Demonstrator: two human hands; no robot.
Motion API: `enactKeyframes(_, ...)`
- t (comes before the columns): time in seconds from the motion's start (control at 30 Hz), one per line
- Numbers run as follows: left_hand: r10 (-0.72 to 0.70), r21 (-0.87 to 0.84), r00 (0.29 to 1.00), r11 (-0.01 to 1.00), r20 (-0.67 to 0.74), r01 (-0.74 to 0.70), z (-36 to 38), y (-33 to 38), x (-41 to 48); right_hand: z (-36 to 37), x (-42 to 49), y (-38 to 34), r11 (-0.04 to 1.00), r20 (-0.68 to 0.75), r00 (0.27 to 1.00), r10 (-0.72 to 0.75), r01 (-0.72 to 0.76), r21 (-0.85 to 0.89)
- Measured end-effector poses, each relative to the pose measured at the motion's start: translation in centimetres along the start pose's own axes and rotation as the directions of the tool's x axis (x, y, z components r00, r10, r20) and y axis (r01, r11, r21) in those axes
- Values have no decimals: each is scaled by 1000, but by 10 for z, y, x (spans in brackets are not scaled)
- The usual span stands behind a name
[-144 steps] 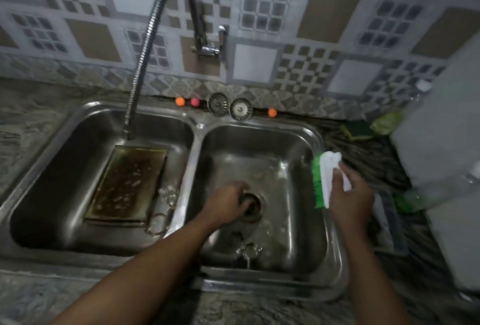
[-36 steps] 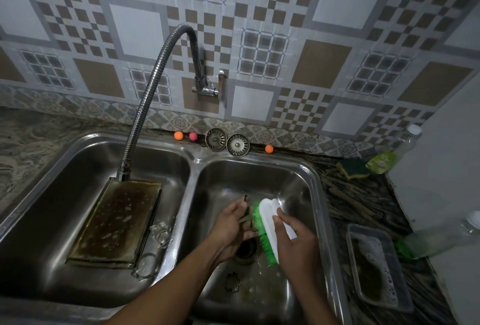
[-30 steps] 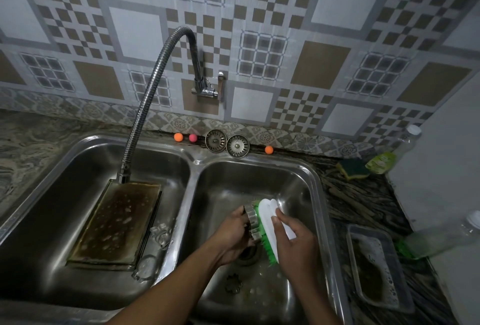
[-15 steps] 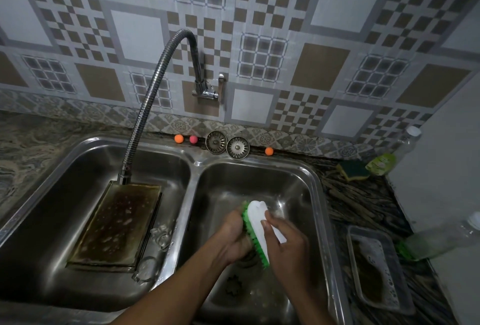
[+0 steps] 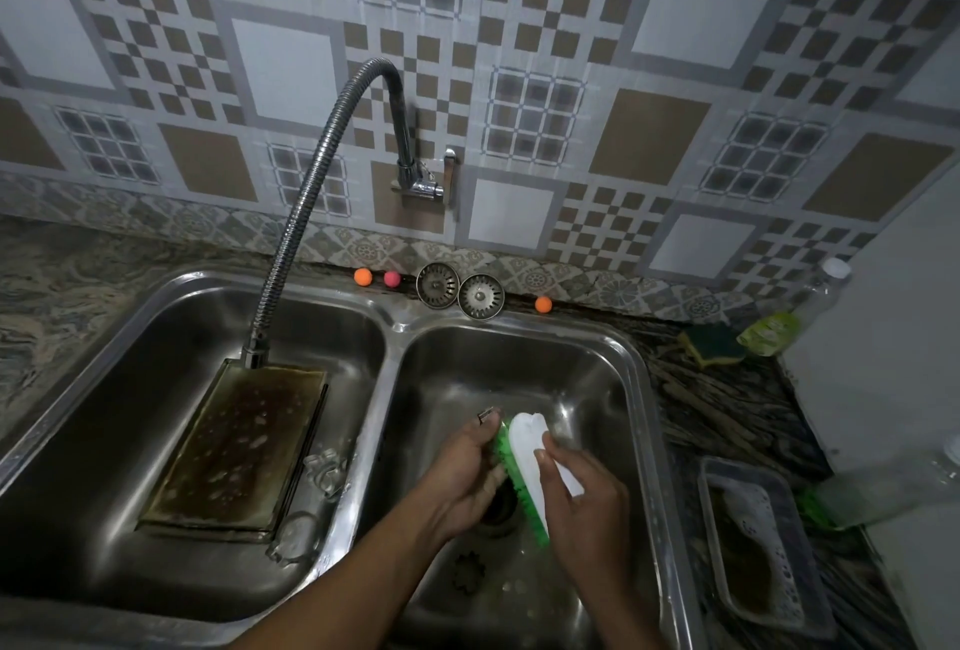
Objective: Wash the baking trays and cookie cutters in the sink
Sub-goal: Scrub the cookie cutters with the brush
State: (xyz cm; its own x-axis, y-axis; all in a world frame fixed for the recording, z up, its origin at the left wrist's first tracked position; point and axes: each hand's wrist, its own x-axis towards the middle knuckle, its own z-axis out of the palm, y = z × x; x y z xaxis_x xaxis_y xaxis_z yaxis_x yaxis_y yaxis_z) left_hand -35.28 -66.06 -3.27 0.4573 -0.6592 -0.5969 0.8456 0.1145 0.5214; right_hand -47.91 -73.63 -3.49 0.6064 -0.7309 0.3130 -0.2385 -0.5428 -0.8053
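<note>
My left hand [image 5: 467, 472] gripped a cookie cutter [image 5: 487, 414] over the right basin [image 5: 519, 363] so my right hand [image 5: 587, 498], clutching the scrub brush [image 5: 529, 452], could scour it.

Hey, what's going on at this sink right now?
A person is scrubbing a small metal cookie cutter over the right basin. The left hand holds it while the right hand grips a white brush with green bristles against it. A second cutter lies on that basin's floor. In the left basin a stained, sudsy baking tray lies under the faucet spout, more cutters beside it. Another sudsy tray sits on the right counter.
</note>
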Motion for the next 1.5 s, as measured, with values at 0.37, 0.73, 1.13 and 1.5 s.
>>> enactKeyframes(0.37, 20, 92, 1000, 996, -22, -18, -2, 1, -6, -3, 6, -2, 990, -8, 993, 118, -117, 77)
enactKeyframes(0.73, -65, 117, 994, 992, 90, 54, -20, -4, -5, -2, 20, -1, 986, 77, 985, 157, -161, 47)
enactKeyframes(1.13, -43, 210, 993, 978, 114, 18, -13, 5, -4, 6, 10, -1, 992, 10, 998, -66, 67, -108)
enactKeyframes(1.5, -88, 194, 987, 979, 133, 61, -4, -1, -4, 1, 6, -2, 942, -39, 987, -155, 136, -306)
